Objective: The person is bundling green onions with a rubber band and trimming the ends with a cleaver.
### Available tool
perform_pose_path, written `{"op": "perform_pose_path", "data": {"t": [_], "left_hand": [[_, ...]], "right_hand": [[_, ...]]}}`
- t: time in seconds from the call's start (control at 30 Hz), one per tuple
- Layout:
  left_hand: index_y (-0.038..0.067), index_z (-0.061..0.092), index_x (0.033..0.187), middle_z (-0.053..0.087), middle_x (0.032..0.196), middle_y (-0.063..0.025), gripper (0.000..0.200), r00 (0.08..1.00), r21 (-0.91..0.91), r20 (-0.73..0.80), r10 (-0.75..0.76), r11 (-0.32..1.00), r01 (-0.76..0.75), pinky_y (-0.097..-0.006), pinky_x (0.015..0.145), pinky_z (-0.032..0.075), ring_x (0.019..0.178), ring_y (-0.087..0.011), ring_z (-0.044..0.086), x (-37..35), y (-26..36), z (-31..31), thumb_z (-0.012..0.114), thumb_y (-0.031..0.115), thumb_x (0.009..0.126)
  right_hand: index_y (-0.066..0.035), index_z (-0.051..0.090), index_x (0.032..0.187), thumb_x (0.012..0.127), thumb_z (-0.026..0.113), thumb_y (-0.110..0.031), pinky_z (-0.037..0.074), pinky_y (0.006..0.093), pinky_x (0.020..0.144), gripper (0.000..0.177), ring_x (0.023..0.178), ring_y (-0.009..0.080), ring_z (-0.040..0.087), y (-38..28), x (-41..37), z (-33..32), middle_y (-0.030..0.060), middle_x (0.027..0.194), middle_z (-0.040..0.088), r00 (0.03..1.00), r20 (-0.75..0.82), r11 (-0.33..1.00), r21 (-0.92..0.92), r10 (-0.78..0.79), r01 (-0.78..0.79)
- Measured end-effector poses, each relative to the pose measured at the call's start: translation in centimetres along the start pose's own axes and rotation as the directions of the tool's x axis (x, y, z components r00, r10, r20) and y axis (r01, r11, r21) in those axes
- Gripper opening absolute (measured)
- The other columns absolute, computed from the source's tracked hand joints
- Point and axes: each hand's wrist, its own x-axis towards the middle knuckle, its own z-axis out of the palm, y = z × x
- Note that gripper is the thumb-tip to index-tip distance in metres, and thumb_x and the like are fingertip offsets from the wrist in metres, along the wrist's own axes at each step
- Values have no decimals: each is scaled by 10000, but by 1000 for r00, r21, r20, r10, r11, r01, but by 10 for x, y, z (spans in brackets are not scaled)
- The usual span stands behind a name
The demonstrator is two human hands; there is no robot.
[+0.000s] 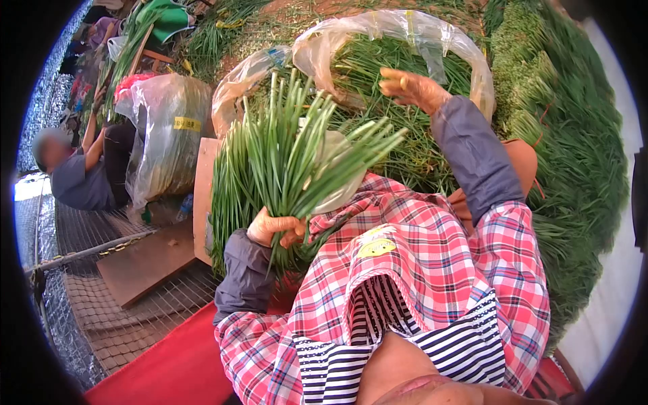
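Left hand [275, 228]: closed round one bunch of green stalks [280, 152], lower left of the clear plastic sheeting [395, 23]. Right hand [415, 91]: fingers loosely parted, over loose stalks [364, 61] inside the sheeting's arc.

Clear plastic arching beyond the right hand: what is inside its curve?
Loose green stalks show inside the plastic. The right hand covers some of them, and whatever lies beneath the top layer is hidden.

Toward nine o'clock, another person [84, 175]; near eight, brown board [147, 264]; by eleven, green cloth [172, 23]; between seven and eight, red cloth [179, 354].
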Motion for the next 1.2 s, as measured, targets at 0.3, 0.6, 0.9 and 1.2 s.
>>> {"op": "perform_pose_path", "data": {"t": [0.3, 0.6, 0.9, 1.2], "left_hand": [[-13, 482, 1143, 578, 695, -119, 508, 943, -73, 333, -20, 996, 47, -235, 352, 365, 405, -142, 479, 0, 7, 14, 696, 142, 709], [-26, 558, 1007, 582, 681, -103, 306, 937, 85, 332, -112, 992, 89, -214, 363, 364, 438, -126, 496, 13, 14, 13, 650, 71, 732], [-25, 554, 1007, 598, 677, -114, 315, 961, 137, 251, -116, 987, 84, -228, 370, 367, 418, -135, 497, 11, 12, -7, 646, 33, 712], [-13, 583, 915, 609, 686, -92, 187, 983, 178, 132, -131, 978, 106, -250, 407, 377, 442, -125, 503, 24, 2, -13, 641, 54, 751]], "right_hand": [[-184, 134, 1429, 808, 630, -393, 334, 329, 1009, 822, 1226, 163, 388, -25, 13, 119, 67, 1375, 361, 839, 529, 874, 339, 129, -348], [-59, 611, 834, 817, 625, -176, 284, 225, 400, 118, 435, 67, 410, -13, -14, 98, -14, 523, 478, 924, 347, 975, 92, 160, -204], [5, 584, 990, 849, 599, -146, 282, 196, 366, 207, 430, 44, 398, -33, -43, 35, 104, 767, 640, 989, 97, 952, 274, 113, -135], [-169, 588, 1141, 750, 652, -361, 416, 409, 887, 440, 1050, 290, 540, -37, -32, 43, 116, 1076, 602, 961, 16, 329, -938, -276, 110]]}}
